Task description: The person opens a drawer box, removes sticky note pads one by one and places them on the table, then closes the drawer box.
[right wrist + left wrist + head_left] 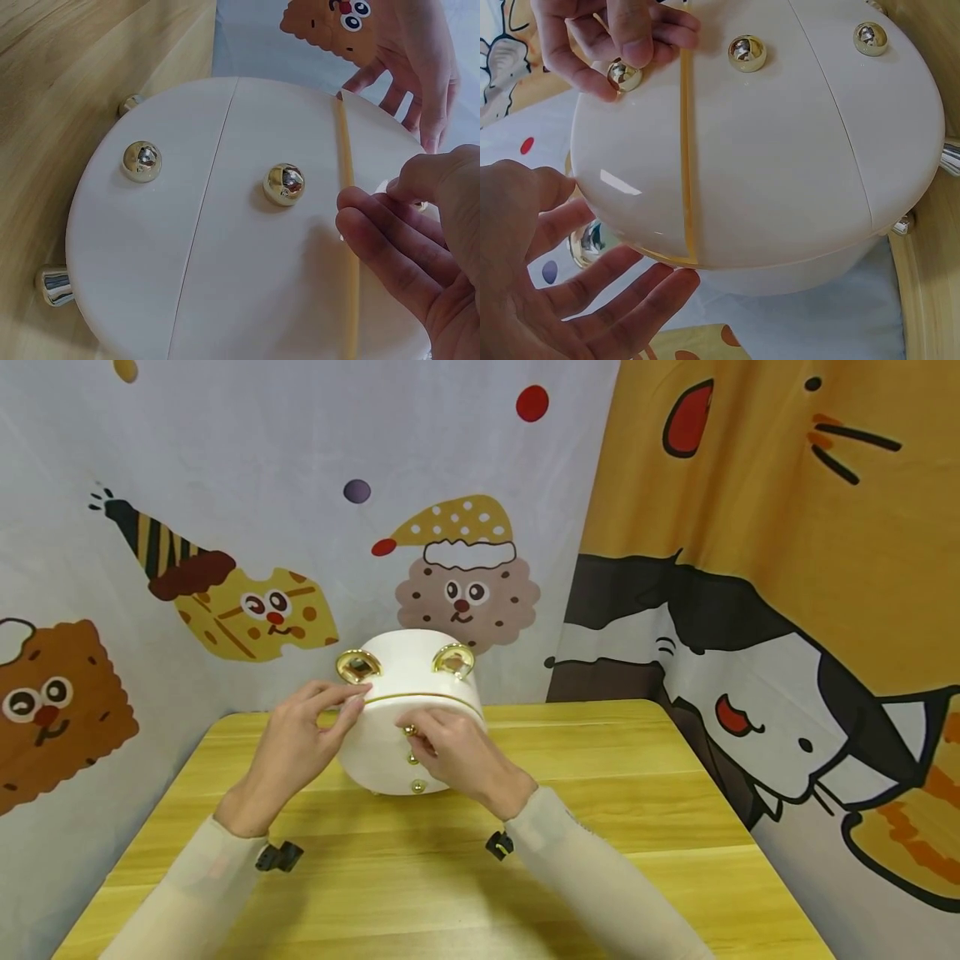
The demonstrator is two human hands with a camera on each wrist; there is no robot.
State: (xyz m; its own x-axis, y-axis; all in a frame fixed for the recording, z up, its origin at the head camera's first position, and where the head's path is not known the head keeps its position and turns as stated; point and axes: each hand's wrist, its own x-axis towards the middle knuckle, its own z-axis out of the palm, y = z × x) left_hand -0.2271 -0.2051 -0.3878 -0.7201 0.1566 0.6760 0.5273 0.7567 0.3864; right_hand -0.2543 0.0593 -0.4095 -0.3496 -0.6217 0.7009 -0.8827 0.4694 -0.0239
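A white rounded jewelry box (375, 743) with several drawers stands on the table, its oval front facing me. Gold round knobs run down that front; the lower knobs (284, 184) show in the right wrist view. My right hand (465, 756) pinches the top knob (624, 75) between thumb and fingers. A gold-edged strip (686, 165) shows along the gap below the top section. My left hand (296, 739) has its fingers spread at the box's left side, fingertips (682, 281) touching the edge by the strip.
Two gold ring-shaped ears (453, 662) stick up from the box top. Short gold feet (56, 285) hold it above the yellow wood-grain table (405, 893). Behind the table hangs a printed cloth (292, 435) with cartoon figures, and an orange one (750, 510) on the right.
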